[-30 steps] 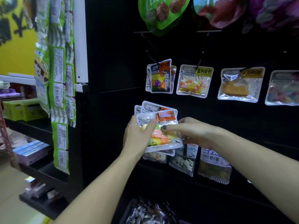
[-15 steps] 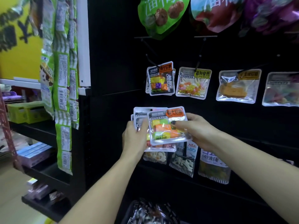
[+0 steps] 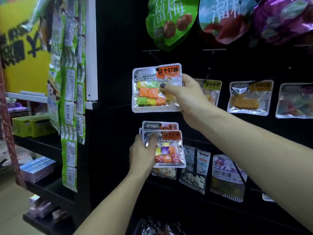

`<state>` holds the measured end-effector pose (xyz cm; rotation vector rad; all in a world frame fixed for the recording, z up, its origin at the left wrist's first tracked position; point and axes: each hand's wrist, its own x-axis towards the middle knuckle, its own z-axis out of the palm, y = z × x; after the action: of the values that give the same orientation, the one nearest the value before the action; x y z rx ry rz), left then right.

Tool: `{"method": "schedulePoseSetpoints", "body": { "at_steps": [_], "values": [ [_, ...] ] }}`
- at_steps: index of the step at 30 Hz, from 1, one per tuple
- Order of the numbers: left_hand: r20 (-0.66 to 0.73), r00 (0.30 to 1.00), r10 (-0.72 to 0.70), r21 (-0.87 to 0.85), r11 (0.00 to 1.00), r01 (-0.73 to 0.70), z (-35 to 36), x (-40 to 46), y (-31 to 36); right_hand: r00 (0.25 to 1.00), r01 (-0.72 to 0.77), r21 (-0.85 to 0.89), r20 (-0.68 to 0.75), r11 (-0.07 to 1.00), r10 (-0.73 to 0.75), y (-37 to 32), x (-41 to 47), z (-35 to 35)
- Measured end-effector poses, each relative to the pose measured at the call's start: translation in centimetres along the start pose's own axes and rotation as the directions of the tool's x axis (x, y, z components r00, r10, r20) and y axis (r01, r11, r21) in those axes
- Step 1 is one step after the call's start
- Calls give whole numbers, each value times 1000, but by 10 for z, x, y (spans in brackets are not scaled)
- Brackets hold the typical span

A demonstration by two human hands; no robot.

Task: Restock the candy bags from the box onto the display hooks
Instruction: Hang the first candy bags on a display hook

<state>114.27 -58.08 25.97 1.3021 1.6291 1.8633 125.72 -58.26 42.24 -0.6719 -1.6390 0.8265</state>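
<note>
Both hands are busy with candy; one candy bag (image 3: 152, 89) of coloured cubes is pinched at its right edge by the right hand (image 3: 183, 97) and is held flat up against the black display wall (image 3: 118, 48), just under a thin black hook (image 3: 155, 55); whether the hook is through the bag's hole cannot be told. A small stack of the same bags (image 3: 166, 146) is gripped lower down by the left hand (image 3: 143, 154), with the thumb laid across the front. A yellow-label bag (image 3: 212, 92) on the next hook is half hidden by the right hand; an orange snack bag (image 3: 249, 97) is hung further right; a big green bag (image 3: 169, 21) is hung above; small bags with white sweets (image 3: 193, 172) are partly covered by the stack; long green packet strips (image 3: 69, 92) are hung at the left.
</note>
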Motion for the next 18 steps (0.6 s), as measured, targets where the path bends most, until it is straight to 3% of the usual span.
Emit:
{"method": "schedulePoseSetpoints", "body": {
  "at_steps": [8,18],
  "values": [
    [-10,1000,17,3,1000,-17,1,2,-5,992,-115,122,-41,986,121,-1,19,16],
    [0,1000,18,-32,999,-18,2,1,-7,988,-102,98,-103,990,112,2,21,20]
  ]
}}
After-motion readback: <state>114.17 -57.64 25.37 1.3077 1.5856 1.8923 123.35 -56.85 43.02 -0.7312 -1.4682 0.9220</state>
